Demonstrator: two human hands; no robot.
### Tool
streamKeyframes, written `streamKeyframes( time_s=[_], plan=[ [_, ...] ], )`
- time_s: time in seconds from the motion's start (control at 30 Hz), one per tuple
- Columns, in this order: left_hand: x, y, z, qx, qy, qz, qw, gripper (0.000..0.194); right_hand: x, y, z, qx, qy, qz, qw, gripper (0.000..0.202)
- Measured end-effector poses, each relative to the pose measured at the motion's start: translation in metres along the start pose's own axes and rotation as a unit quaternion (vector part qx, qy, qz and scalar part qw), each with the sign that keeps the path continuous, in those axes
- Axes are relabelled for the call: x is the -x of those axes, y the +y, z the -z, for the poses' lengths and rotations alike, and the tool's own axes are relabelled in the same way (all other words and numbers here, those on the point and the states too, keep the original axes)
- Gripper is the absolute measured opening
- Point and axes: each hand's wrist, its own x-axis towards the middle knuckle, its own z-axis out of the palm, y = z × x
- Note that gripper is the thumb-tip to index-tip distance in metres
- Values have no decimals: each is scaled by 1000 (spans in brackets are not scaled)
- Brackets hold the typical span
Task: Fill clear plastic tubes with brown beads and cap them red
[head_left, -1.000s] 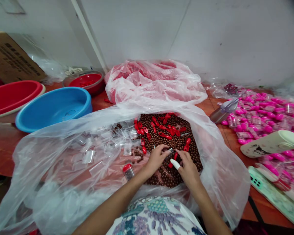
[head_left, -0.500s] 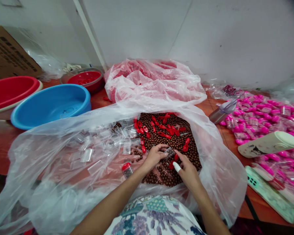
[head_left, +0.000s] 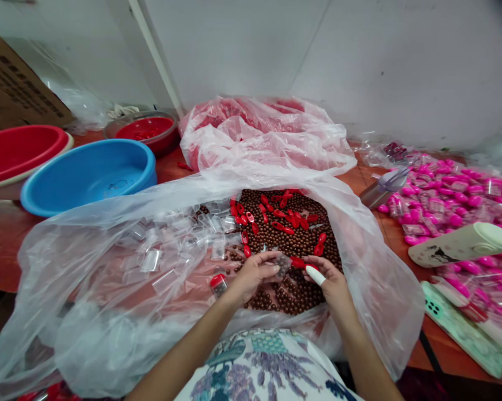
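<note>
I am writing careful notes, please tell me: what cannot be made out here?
Head view, clear container: partly covered by the left fingers; too small to tell how full.
Head view, red piece: one end hidden by the right fingers.
Head view, red basin: cut off by the left edge.
Head view, cardboard box: print too blurred to read.

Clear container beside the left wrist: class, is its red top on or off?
On. The red top covers the far end of the clear container, with no gap visible between them.
</note>
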Motion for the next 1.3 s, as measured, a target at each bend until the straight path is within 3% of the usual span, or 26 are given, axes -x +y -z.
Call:
streamKeyframes(
  time_s=[0.1,0.17,0.3,0.37,0.43,0.5,0.67,1.0,1.3],
  plan=[
    [7,1,0,17,-5,1,1000,44,1,2,-2,-15,-3,-22,1000,42],
    [11,3,0,34,-11,-1,999,43,2,6,0,37,-9,-16,999,43],
    [17,8,-4,44,-12,-8,999,46,4,6,7,258,-19,81,963,36],
    [20,9,-5,38,-11,-13,999,47,5,1,6,296,-8,126,947,34],
    [22,8,-6,17,-9,-20,1000,48,6,-4,3,250,7,132,959,34],
    [23,7,-6,-16,-6,-39,999,49,7,-7,-3,169,6,93,981,36],
    [24,3,-3,-53,-11,-50,997,49,10,-9,-16,50,-51,-13,997,41],
    [29,5,-3,-39,-4,4,999,51,13,-18,-18,141,-147,41,978,35],
    [31,10,-2,-18,7,25,999,54,14,-24,-25,44,-143,-32,988,37]
  ],
)
